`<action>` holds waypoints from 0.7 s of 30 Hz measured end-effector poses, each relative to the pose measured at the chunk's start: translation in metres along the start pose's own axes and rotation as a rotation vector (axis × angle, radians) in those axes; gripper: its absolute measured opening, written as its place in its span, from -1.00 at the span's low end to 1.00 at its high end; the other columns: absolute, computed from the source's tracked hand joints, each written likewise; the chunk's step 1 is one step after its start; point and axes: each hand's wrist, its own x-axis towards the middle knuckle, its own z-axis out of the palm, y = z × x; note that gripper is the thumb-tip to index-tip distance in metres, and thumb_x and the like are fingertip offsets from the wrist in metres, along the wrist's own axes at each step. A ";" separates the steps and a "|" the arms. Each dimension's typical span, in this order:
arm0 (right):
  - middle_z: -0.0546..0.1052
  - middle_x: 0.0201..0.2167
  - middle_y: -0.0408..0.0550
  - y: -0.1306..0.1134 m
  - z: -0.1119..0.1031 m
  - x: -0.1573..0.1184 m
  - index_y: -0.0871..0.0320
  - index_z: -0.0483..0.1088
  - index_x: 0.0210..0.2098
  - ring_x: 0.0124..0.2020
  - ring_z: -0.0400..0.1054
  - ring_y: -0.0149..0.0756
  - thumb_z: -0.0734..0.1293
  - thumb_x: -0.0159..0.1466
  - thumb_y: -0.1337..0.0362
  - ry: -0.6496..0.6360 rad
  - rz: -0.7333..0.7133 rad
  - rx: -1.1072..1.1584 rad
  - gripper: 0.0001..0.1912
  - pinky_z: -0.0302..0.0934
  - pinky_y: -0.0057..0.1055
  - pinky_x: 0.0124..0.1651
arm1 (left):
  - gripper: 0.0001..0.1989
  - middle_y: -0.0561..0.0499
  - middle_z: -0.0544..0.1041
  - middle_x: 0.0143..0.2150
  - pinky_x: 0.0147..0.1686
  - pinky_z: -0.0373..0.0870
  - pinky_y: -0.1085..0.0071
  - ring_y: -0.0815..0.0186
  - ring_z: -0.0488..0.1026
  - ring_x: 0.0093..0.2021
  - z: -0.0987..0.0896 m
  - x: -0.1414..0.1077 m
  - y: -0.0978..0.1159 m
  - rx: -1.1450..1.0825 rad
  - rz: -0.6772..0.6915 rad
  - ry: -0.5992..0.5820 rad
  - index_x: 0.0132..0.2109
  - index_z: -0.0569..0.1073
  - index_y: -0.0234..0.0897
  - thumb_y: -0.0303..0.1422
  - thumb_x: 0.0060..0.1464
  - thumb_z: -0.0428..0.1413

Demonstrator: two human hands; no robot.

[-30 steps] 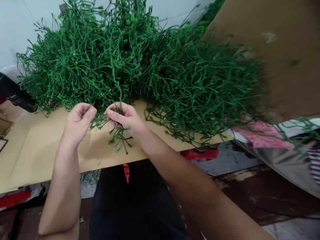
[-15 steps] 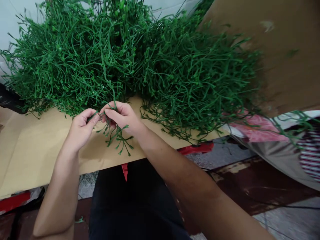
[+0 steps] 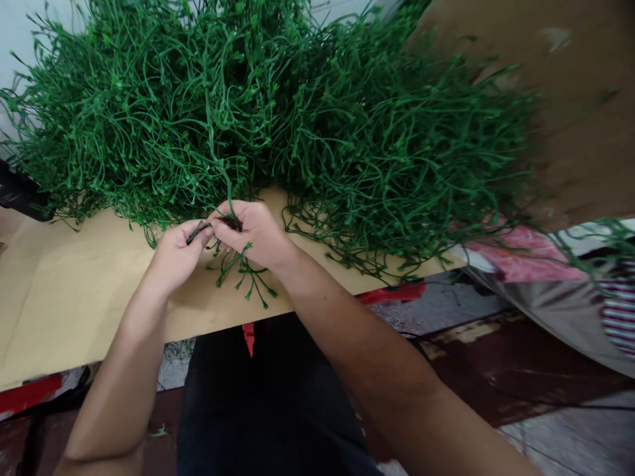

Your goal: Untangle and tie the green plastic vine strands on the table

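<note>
A big pile of green plastic plants (image 3: 163, 106) is lying on the worktop (image 3: 64, 284). Close before it, the right hand (image 3: 255, 231) is gripping a green sprig (image 3: 254, 276). The left hand (image 3: 183, 254), touching the right, is pinching a thin green stem (image 3: 197, 230).

Two Hands, Three Red Patches, Stems Past Counting

The person has two bare hands in view, one left hand (image 3: 181, 254) and one right hand (image 3: 255, 231). They hold at least one green sprig (image 3: 255, 281); overlapping fingers hide whether there are more. The green stems (image 3: 149, 112) form one joined mass, too tangled to count singly. There is one tan work surface (image 3: 89, 284), one brown sheet (image 3: 585, 132), one black object (image 3: 22, 195), one pink cloth (image 3: 536, 254) and one striped cloth (image 3: 620, 317). Red patches (image 3: 391, 292) number three.
</note>
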 end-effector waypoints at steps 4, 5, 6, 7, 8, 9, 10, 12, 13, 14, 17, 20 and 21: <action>0.29 -0.52 -0.14 0.001 0.000 0.000 0.22 0.27 -0.50 -0.47 0.15 -0.49 0.19 0.15 0.36 0.072 -0.132 -0.216 -0.88 0.08 -0.49 -0.36 | -0.82 0.08 0.41 -0.48 -0.32 0.27 0.47 0.43 0.29 -0.43 0.003 0.004 -0.006 -0.056 0.025 0.031 -0.40 0.42 -0.32 -0.27 -0.01 0.07; 0.29 -0.49 -0.12 0.001 0.000 0.000 0.22 0.28 -0.50 -0.46 0.16 -0.48 0.20 0.15 0.37 0.086 -0.147 -0.258 -0.89 0.09 -0.48 -0.34 | -0.83 0.10 0.37 -0.51 -0.37 0.25 0.48 0.45 0.26 -0.46 0.003 0.005 -0.006 -0.046 0.033 0.046 -0.42 0.40 -0.32 -0.28 -0.01 0.07; 0.29 -0.47 -0.11 0.001 0.000 0.000 0.22 0.28 -0.50 -0.45 0.16 -0.47 0.21 0.15 0.38 0.095 -0.149 -0.293 -0.90 0.09 -0.48 -0.32 | -0.84 0.12 0.32 -0.55 -0.42 0.22 0.50 0.46 0.22 -0.50 0.003 0.005 -0.005 -0.031 0.040 0.061 -0.44 0.38 -0.31 -0.30 -0.01 0.07; 0.29 -0.46 -0.11 0.001 0.000 0.000 0.22 0.28 -0.50 -0.45 0.16 -0.46 0.21 0.15 0.37 0.102 -0.140 -0.323 -0.90 0.09 -0.47 -0.32 | -0.84 0.14 0.26 -0.58 -0.48 0.18 0.51 0.48 0.16 -0.54 0.003 0.005 -0.005 -0.015 0.042 0.071 -0.46 0.35 -0.30 -0.31 0.00 0.06; 0.29 -0.46 -0.10 0.001 -0.001 0.001 0.21 0.28 -0.50 -0.44 0.16 -0.46 0.21 0.15 0.37 0.103 -0.130 -0.347 -0.90 0.09 -0.47 -0.31 | -0.83 0.16 0.21 -0.60 -0.54 0.12 0.51 0.48 0.10 -0.58 0.002 0.005 -0.004 -0.002 0.041 0.076 -0.47 0.33 -0.29 -0.31 0.01 0.04; 0.29 -0.45 -0.10 0.000 -0.001 0.001 0.21 0.27 -0.49 -0.44 0.16 -0.45 0.20 0.16 0.37 0.093 -0.120 -0.361 -0.90 0.09 -0.46 -0.30 | -0.83 0.17 0.17 -0.62 -0.58 0.07 0.51 0.49 0.05 -0.60 0.002 0.005 -0.003 0.000 0.032 0.071 -0.48 0.30 -0.28 -0.32 0.02 0.03; 0.30 -0.46 -0.10 0.000 -0.002 0.001 0.21 0.27 -0.49 -0.43 0.16 -0.44 0.20 0.16 0.37 0.070 -0.115 -0.362 -0.89 0.09 -0.46 -0.29 | -0.83 0.18 0.14 -0.63 -0.62 0.02 0.51 0.49 0.02 -0.62 0.001 0.004 -0.003 -0.013 0.020 0.058 -0.48 0.28 -0.26 -0.33 0.04 0.02; 0.30 -0.48 -0.10 0.000 -0.003 0.002 0.21 0.25 -0.49 -0.42 0.17 -0.43 0.18 0.16 0.38 0.012 -0.117 -0.335 -0.89 0.08 -0.45 -0.28 | -0.81 0.18 0.10 -0.65 -0.65 -0.03 0.50 0.48 -0.01 -0.64 0.002 0.003 -0.002 -0.072 -0.003 0.018 -0.48 0.23 -0.24 -0.31 0.07 -0.01; 0.30 -0.49 -0.11 0.000 -0.003 0.002 0.21 0.24 -0.49 -0.42 0.17 -0.43 0.17 0.16 0.39 -0.015 -0.120 -0.315 -0.90 0.07 -0.46 -0.28 | -0.78 0.18 0.09 -0.65 -0.66 -0.04 0.49 0.47 -0.01 -0.65 0.002 0.002 -0.001 -0.095 -0.005 -0.004 -0.48 0.20 -0.23 -0.28 0.09 -0.03; 0.29 -0.51 -0.13 0.000 -0.004 0.002 0.20 0.23 -0.49 -0.42 0.16 -0.44 0.16 0.16 0.40 -0.034 -0.124 -0.297 -0.90 0.06 -0.46 -0.29 | -0.74 0.17 0.09 -0.65 -0.66 -0.04 0.49 0.47 -0.01 -0.65 0.003 0.001 -0.001 -0.103 0.004 -0.026 -0.50 0.18 -0.22 -0.25 0.11 -0.05; 0.22 -0.57 -0.19 0.000 -0.004 0.003 0.17 0.14 -0.55 -0.48 0.08 -0.48 0.16 0.14 0.37 -0.021 -0.107 -0.268 -0.85 0.01 -0.48 -0.35 | -0.66 0.15 0.10 -0.64 -0.64 -0.01 0.48 0.46 0.01 -0.63 0.007 0.000 -0.002 -0.046 0.073 -0.051 -0.54 0.15 -0.22 -0.17 0.13 -0.08; 0.17 -0.61 -0.24 -0.002 0.001 0.003 0.16 0.09 -0.57 -0.54 0.00 -0.50 0.16 0.12 0.34 0.001 -0.031 -0.245 -0.84 -0.07 -0.49 -0.42 | -0.69 0.14 0.12 -0.62 -0.59 0.05 0.47 0.45 0.05 -0.60 0.006 0.002 -0.006 0.053 0.114 0.016 -0.53 0.15 -0.23 -0.20 0.12 -0.07; 0.16 -0.61 -0.24 -0.002 0.004 0.004 0.16 0.10 -0.56 -0.55 0.00 -0.51 0.16 0.11 0.33 -0.005 0.000 -0.234 -0.85 -0.09 -0.50 -0.44 | -0.70 0.14 0.14 -0.62 -0.56 0.08 0.47 0.44 0.07 -0.59 0.004 0.002 -0.007 0.108 0.115 0.046 -0.52 0.16 -0.23 -0.22 0.12 -0.08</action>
